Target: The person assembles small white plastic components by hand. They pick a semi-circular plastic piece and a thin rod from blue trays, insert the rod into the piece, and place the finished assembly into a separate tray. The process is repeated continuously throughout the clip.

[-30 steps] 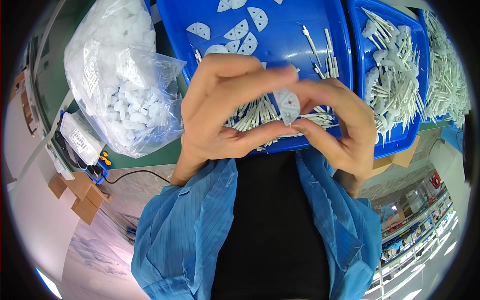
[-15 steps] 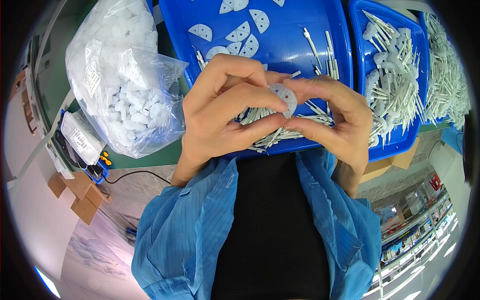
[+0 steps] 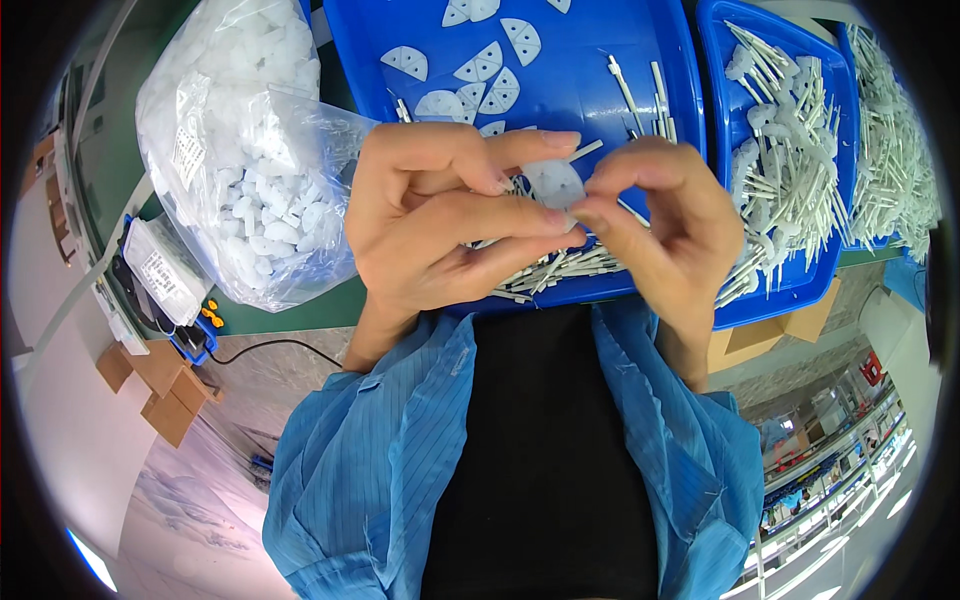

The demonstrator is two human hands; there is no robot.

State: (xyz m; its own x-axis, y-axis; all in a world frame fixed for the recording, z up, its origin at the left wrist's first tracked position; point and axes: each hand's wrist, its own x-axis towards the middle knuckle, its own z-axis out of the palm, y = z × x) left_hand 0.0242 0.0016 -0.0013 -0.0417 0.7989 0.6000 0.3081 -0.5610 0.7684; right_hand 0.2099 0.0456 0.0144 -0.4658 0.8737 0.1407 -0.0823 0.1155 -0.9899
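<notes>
Over the near half of a blue tray (image 3: 580, 75), my left hand (image 3: 425, 220) is closed on a small white plastic piece (image 3: 553, 184) with holes, its fingers around the left side. My right hand (image 3: 675, 215) pinches thumb and forefinger at the right edge of that piece; a tiny part between those tips cannot be made out. A thin white rod (image 3: 585, 150) shows just beyond the piece; whether it is joined to it is unclear. Below my hands lies a pile of white rods (image 3: 560, 272). Several flat half-round white pieces (image 3: 499, 91) with dark holes lie farther up the tray.
A clear plastic bag (image 3: 265, 215) of white parts stands on the green table at left. To the right, another blue tray (image 3: 815, 275) holds rods with white pieces, and more rods (image 3: 890, 140) lie beyond. Cardboard boxes (image 3: 170, 395) sit lower left.
The held white piece has turned and moved slightly left, showing a different face. My left fingers have spread around it, and my right fingertips have come together at its edge.
</notes>
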